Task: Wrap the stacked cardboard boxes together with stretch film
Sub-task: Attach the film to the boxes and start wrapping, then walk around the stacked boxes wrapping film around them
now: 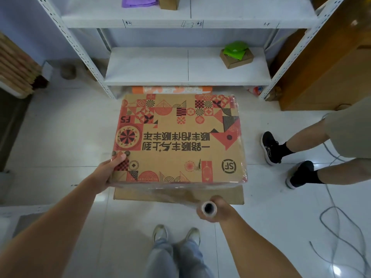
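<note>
Right hand (215, 210) curled around film roll (208, 207), left hand (111, 171) gripping stacked boxes (180, 141), bystander's shoes (270, 147) beside

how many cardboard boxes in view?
4: printed top box; plain box beneath it; small box on lower shelf; part of one on upper shelf. Others may be hidden.

looks like a small storeroom or parcel depot. white slotted metal shelving (186, 65) with handwritten bay labels, holding a small carton (236, 58), over a pale tiled floor (66, 141) with loose grey cable (339, 223).
</note>
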`<action>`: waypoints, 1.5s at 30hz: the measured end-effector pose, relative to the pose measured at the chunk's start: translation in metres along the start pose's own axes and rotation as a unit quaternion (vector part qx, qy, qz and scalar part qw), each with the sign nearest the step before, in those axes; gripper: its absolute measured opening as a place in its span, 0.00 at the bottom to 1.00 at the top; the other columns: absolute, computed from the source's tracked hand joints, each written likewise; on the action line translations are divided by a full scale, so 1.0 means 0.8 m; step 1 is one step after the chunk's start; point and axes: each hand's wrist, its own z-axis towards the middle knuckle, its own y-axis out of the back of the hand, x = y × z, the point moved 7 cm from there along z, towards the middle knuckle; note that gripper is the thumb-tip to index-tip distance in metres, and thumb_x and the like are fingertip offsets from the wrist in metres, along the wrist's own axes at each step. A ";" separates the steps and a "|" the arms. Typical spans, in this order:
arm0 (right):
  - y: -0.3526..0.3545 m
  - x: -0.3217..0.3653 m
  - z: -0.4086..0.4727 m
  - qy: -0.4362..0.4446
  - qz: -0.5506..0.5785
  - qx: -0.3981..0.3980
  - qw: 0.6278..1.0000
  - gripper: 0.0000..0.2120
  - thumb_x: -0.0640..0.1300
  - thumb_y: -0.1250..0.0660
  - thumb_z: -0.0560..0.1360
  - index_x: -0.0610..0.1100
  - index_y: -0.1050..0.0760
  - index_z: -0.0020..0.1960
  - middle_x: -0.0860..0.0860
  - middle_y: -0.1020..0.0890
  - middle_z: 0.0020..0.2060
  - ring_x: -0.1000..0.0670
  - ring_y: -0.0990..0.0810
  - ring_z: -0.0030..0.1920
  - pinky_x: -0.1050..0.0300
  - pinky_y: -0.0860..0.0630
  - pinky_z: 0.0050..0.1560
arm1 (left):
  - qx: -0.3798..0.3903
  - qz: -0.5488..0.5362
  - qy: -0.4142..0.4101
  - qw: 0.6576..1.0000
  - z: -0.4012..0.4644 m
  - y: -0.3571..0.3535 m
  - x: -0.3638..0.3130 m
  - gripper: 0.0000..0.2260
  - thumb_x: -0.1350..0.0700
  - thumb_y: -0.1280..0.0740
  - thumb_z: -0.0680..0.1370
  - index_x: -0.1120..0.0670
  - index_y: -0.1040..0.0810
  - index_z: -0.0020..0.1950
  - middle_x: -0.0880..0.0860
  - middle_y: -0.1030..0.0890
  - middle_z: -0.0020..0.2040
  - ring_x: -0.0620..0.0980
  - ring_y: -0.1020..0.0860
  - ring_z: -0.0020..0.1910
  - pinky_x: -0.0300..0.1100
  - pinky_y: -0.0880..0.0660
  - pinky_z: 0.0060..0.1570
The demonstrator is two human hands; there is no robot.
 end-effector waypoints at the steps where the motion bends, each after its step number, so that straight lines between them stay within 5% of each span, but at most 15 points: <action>1: -0.004 0.002 -0.003 0.015 0.000 0.023 1.000 0.17 0.36 0.30 0.61 0.47 0.38 0.39 0.47 0.30 0.30 0.48 0.28 0.29 0.58 0.23 0.27 | 0.005 0.003 -0.001 1.000 -0.001 -0.003 -0.001 0.35 0.40 0.26 0.64 0.58 0.27 0.64 0.61 0.19 0.56 0.63 0.20 0.54 0.67 0.28 0.56; 4: -0.018 0.010 -0.008 0.072 -0.035 0.049 0.996 0.12 0.45 0.39 0.79 0.39 0.30 0.40 0.45 0.25 0.22 0.49 0.25 0.20 0.63 0.26 0.22 | -0.005 0.001 -0.002 1.000 -0.003 -0.005 -0.002 0.32 0.41 0.27 0.67 0.59 0.28 0.64 0.62 0.19 0.55 0.63 0.19 0.53 0.64 0.26 0.55; 9: 0.023 0.020 -0.022 0.058 -0.056 -0.057 0.995 0.13 0.37 0.34 0.74 0.33 0.33 0.55 0.37 0.26 0.43 0.39 0.23 0.37 0.49 0.19 0.32 | 0.003 -0.005 0.001 1.000 0.002 -0.005 -0.003 0.29 0.43 0.31 0.69 0.59 0.28 0.64 0.62 0.19 0.56 0.63 0.20 0.54 0.62 0.25 0.55; 13: 0.047 0.036 -0.030 0.096 0.012 -0.069 0.993 0.06 0.37 0.46 0.77 0.38 0.32 0.44 0.40 0.28 0.38 0.42 0.27 0.35 0.56 0.22 0.26 | 0.008 -0.009 -0.001 1.000 0.006 -0.006 0.000 0.24 0.45 0.32 0.73 0.59 0.26 0.62 0.61 0.18 0.54 0.61 0.18 0.50 0.61 0.22 0.49; 17: 0.030 0.045 -0.041 0.147 -0.001 0.000 0.989 0.13 0.44 0.41 0.78 0.40 0.26 0.38 0.45 0.21 0.26 0.49 0.22 0.25 0.59 0.25 0.27 | -0.002 -0.028 0.004 1.000 0.006 -0.006 0.001 0.18 0.49 0.34 0.76 0.59 0.25 0.60 0.60 0.16 0.49 0.59 0.16 0.45 0.56 0.19 0.41; 20: 0.038 0.040 -0.046 0.118 -0.015 -0.002 0.993 0.06 0.37 0.37 0.76 0.34 0.25 0.44 0.40 0.20 0.31 0.45 0.20 0.28 0.57 0.22 0.29 | 0.009 -0.025 0.003 1.000 0.009 -0.004 0.002 0.23 0.46 0.33 0.72 0.58 0.26 0.62 0.60 0.17 0.53 0.61 0.18 0.50 0.61 0.22 0.48; 23: 0.069 0.034 -0.039 0.052 -0.007 -0.074 0.996 0.15 0.36 0.31 0.72 0.33 0.30 0.55 0.37 0.24 0.40 0.40 0.22 0.35 0.51 0.20 0.31 | 0.015 -0.023 0.004 1.000 0.007 -0.008 0.001 0.24 0.46 0.33 0.71 0.58 0.26 0.62 0.61 0.17 0.53 0.61 0.18 0.50 0.56 0.20 0.45; 28: 0.093 0.043 -0.041 0.028 0.108 -0.039 0.993 0.14 0.37 0.42 0.71 0.32 0.34 0.55 0.37 0.25 0.42 0.39 0.23 0.40 0.48 0.20 0.32 | 0.024 -0.007 0.014 1.000 0.011 -0.004 0.000 0.27 0.44 0.31 0.72 0.58 0.29 0.65 0.62 0.20 0.58 0.62 0.19 0.53 0.60 0.23 0.52; 32: 0.085 0.063 -0.037 0.052 0.004 -0.051 0.997 0.13 0.45 0.34 0.74 0.35 0.29 0.44 0.39 0.24 0.31 0.43 0.25 0.31 0.54 0.24 0.31 | 0.014 0.046 0.032 0.998 -0.005 -0.008 -0.010 0.44 0.37 0.21 0.56 0.57 0.29 0.65 0.61 0.20 0.58 0.62 0.20 0.55 0.58 0.22 0.53; 34: 0.077 0.068 -0.038 0.059 -0.071 -0.054 0.994 0.10 0.42 0.33 0.75 0.34 0.28 0.47 0.40 0.24 0.32 0.43 0.25 0.30 0.54 0.25 0.32 | -0.067 0.073 -0.003 0.995 -0.010 -0.002 -0.029 0.46 0.40 0.21 0.59 0.54 0.36 0.71 0.59 0.26 0.67 0.61 0.25 0.63 0.60 0.26 0.57; 37: 0.079 0.069 -0.042 0.043 -0.099 -0.054 0.993 0.09 0.38 0.34 0.75 0.34 0.28 0.52 0.38 0.23 0.37 0.43 0.22 0.31 0.56 0.21 0.28 | -0.258 0.252 -0.126 0.924 -0.033 0.002 -0.075 0.50 0.53 0.23 0.67 0.53 0.54 0.78 0.58 0.45 0.76 0.59 0.43 0.74 0.60 0.38 0.68; 40: 0.078 0.070 -0.056 0.052 -0.084 -0.051 0.994 0.09 0.38 0.33 0.75 0.33 0.29 0.50 0.37 0.23 0.39 0.41 0.23 0.35 0.51 0.22 0.32 | -0.256 0.549 -0.245 0.757 -0.061 -0.072 -0.112 0.37 0.63 0.31 0.72 0.48 0.43 0.76 0.56 0.40 0.73 0.59 0.42 0.71 0.59 0.34 0.65; 41: 0.077 0.071 -0.059 0.053 -0.091 -0.058 0.993 0.10 0.40 0.33 0.75 0.33 0.28 0.47 0.38 0.23 0.38 0.41 0.23 0.36 0.50 0.23 0.33 | -0.216 0.623 -0.245 0.711 -0.061 -0.099 -0.111 0.32 0.62 0.33 0.73 0.47 0.38 0.74 0.54 0.38 0.72 0.58 0.41 0.71 0.59 0.32 0.64; 43: 0.081 0.069 -0.063 0.051 -0.107 -0.081 0.990 0.13 0.44 0.32 0.75 0.34 0.29 0.42 0.41 0.23 0.37 0.42 0.24 0.35 0.50 0.25 0.33 | -0.167 0.681 -0.172 0.692 -0.060 -0.129 -0.104 0.22 0.47 0.39 0.76 0.47 0.32 0.70 0.53 0.36 0.71 0.58 0.42 0.72 0.58 0.32 0.64; 45: 0.087 0.070 -0.062 0.030 -0.083 -0.090 0.992 0.12 0.44 0.33 0.76 0.36 0.30 0.40 0.43 0.26 0.35 0.45 0.26 0.34 0.53 0.24 0.32 | -0.147 0.717 -0.106 0.673 -0.056 -0.146 -0.098 0.35 0.29 0.47 0.71 0.49 0.34 0.70 0.58 0.38 0.72 0.62 0.42 0.72 0.58 0.32 0.64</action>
